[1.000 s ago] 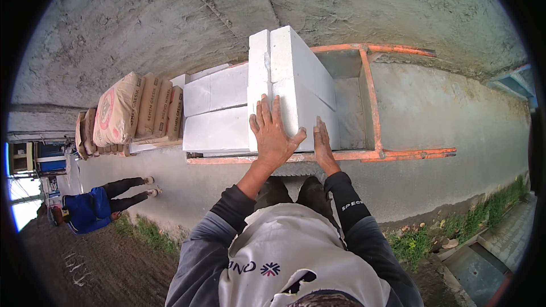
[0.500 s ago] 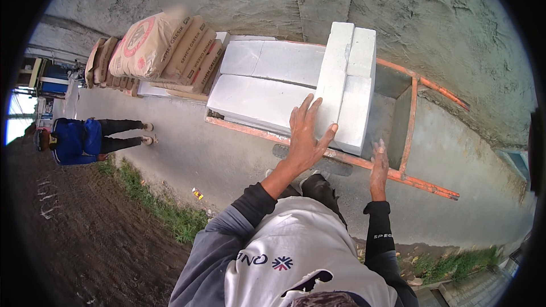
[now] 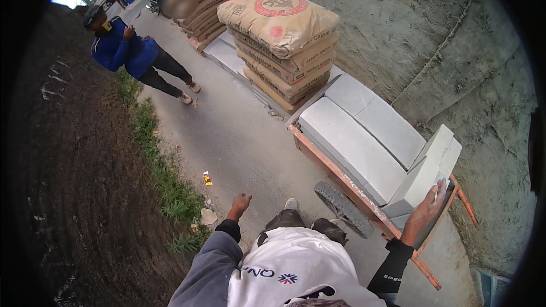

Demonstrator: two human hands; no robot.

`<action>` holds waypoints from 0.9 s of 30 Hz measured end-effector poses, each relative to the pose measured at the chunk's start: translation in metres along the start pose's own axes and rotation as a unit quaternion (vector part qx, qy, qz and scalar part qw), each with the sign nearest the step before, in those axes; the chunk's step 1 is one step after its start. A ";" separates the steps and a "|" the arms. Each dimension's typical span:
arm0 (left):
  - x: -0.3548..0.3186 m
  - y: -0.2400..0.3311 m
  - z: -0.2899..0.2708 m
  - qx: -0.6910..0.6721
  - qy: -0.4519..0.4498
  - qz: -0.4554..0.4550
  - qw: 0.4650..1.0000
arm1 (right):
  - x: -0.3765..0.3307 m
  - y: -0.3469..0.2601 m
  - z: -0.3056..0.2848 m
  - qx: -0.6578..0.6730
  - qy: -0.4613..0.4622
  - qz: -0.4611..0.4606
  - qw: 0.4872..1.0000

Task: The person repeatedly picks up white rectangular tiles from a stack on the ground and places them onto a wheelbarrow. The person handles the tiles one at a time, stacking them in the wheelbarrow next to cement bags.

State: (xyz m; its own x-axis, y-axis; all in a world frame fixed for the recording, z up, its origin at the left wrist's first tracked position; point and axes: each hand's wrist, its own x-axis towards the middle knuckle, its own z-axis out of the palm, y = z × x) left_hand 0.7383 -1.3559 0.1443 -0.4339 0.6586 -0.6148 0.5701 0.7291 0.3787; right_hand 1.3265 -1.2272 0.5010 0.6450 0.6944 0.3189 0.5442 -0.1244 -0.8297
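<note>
My right hand (image 3: 424, 214) is open, fingers stretched out, beside the face of a raised white block (image 3: 424, 185) at the handle end of an orange-framed handcart (image 3: 341, 177). Whether the palm presses on the block is hard to see. Smooth light-grey building blocks (image 3: 352, 142) lie flat in rows in the cart, and the raised ones stand against their ends. My left hand (image 3: 241, 206) hangs over the pavement, left of the cart, its fingers curled in with nothing visible in them.
Brown cement bags (image 3: 284, 51) are stacked on pale blocks past the cart's far end, along a rough wall (image 3: 375, 17). The cart's wheel (image 3: 341, 207) is near my feet. A person in blue (image 3: 128, 54) stands at the far left. Grass (image 3: 153, 159) borders dark soil.
My left hand has come off the raised block and moved left over the pavement. The right hand has moved up beside the block. My view has swung left, showing more bags.
</note>
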 end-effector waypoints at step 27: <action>-0.030 -0.054 -0.083 -0.449 0.115 -0.252 0.850 | -0.103 -0.110 0.416 -0.089 -0.732 -0.071 0.672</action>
State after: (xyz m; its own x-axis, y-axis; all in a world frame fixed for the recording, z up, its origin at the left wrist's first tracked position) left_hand 0.6625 -1.4000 0.1996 -0.6483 0.1647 -0.7434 -0.4454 0.7098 0.5457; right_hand 0.9773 -0.9902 0.3693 -0.5672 0.6457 -0.5112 0.6846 0.0246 -0.7285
